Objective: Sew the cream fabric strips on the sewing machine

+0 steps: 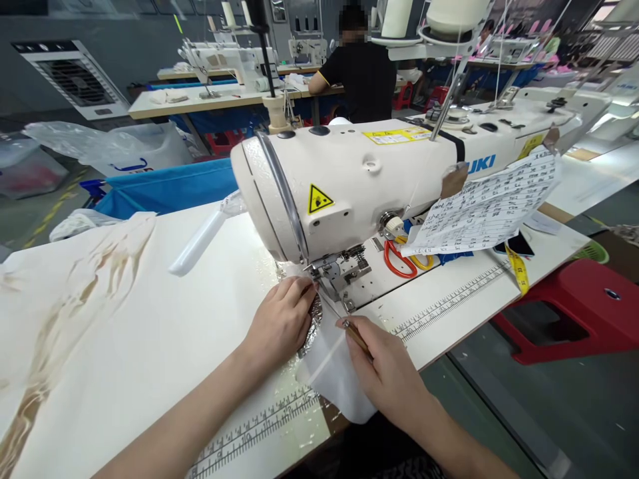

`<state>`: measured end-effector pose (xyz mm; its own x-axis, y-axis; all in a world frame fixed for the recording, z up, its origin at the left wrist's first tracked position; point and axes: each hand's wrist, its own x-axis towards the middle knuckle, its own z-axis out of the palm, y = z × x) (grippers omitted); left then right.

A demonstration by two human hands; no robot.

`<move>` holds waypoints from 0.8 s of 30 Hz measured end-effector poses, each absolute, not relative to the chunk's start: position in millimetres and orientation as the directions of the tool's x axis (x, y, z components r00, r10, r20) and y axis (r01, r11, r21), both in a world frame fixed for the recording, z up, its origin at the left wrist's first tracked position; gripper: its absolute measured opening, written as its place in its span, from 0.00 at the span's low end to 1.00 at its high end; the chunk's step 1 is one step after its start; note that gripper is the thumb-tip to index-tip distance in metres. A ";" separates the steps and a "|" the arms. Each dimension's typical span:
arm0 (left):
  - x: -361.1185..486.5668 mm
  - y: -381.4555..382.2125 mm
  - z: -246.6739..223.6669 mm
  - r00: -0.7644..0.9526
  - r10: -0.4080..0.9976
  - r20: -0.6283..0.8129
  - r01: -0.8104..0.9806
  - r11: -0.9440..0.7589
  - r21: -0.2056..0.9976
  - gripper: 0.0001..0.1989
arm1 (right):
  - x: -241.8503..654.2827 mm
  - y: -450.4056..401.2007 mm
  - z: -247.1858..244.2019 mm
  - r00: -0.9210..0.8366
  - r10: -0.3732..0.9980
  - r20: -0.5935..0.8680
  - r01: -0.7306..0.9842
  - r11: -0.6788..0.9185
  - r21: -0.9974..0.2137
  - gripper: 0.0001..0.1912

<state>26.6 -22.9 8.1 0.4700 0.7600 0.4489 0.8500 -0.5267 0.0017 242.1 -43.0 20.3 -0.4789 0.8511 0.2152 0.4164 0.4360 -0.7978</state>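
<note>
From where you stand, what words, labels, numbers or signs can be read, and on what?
"UKI", blue, on the white sewing machine; brown tape covers its start.
No words: yellow triangular sign with black pictogram, same machine.
Too small or blurred to read reliably: yellow rectangular label, written-on white paper sheet, black-printed ruler strips, yellow tape measure, translucent plastic bag.

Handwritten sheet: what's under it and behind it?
Showing at the lower edge of the sheet: a yellow handle, something blue, a dark flat object and a yellow tape measure. The sheet covers part of the sewing machine; anything else behind it can't be seen.
</note>
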 end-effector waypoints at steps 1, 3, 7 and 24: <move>26.8 -23.5 7.7 0.467 0.762 0.449 0.852 -0.524 0.004 0.17 | 242.2 -44.6 19.9 -0.485 0.840 0.242 0.397 0.458 -0.796 0.12; 27.5 -24.3 7.4 0.466 0.761 0.452 0.849 -0.529 0.015 0.17 | 241.8 -48.0 21.1 -0.495 0.811 0.311 0.342 0.511 -0.789 0.13; 30.1 -20.4 9.7 0.464 0.748 0.475 0.849 -0.529 0.005 0.15 | 233.8 -52.7 32.5 -0.493 0.733 0.469 0.204 0.621 -0.756 0.15; 13.4 -4.0 2.6 0.110 0.902 0.417 0.765 -0.345 0.544 0.10 | 243.6 -50.3 15.0 -0.435 0.844 0.313 0.608 0.532 -0.590 0.16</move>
